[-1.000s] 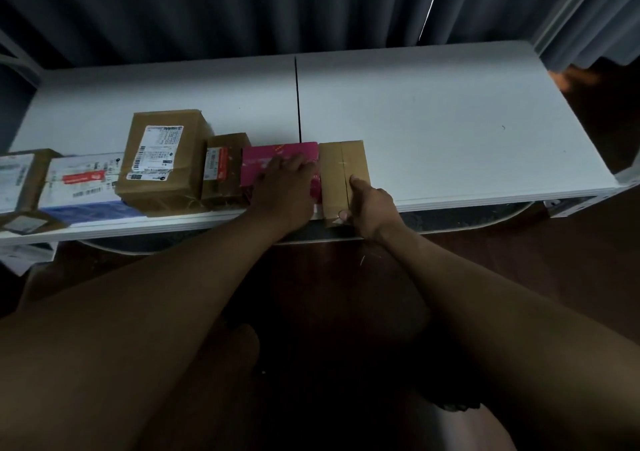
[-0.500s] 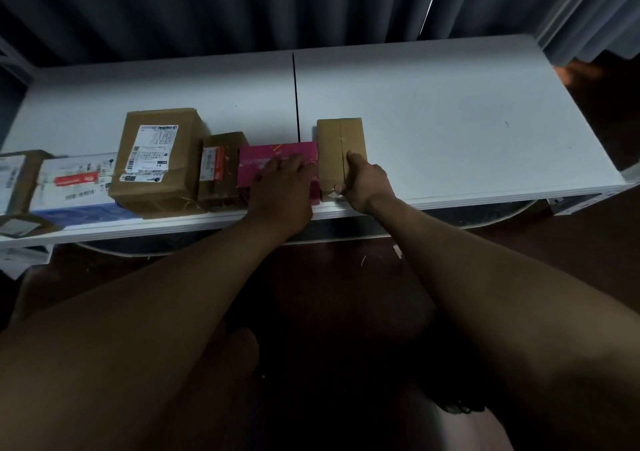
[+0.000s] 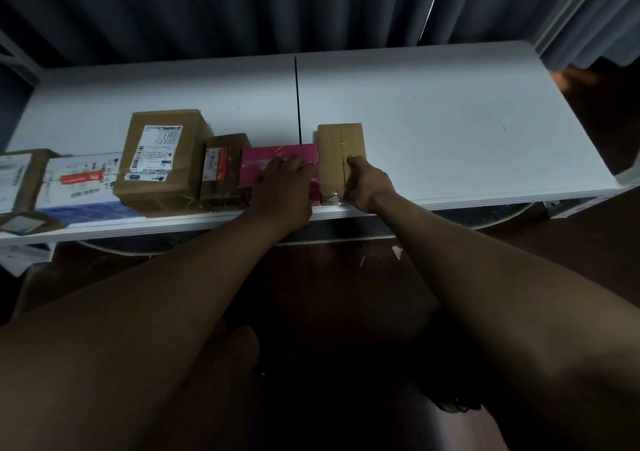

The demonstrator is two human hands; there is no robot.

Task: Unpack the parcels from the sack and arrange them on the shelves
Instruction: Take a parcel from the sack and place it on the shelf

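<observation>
plain cardboard box [image 3: 339, 160] pushed deeper | right hand [image 3: 367, 184] grips it | left hand [image 3: 282, 191] flat on glossy pink box [image 3: 277, 160]

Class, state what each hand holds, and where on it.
Right hand grips the plain brown box at its near right edge; left hand rests on the pink box.

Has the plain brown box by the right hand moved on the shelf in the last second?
Yes. The plain brown box has slid back from the shelf's front edge, which it overhung before, and now sits beside the pink box.
</observation>
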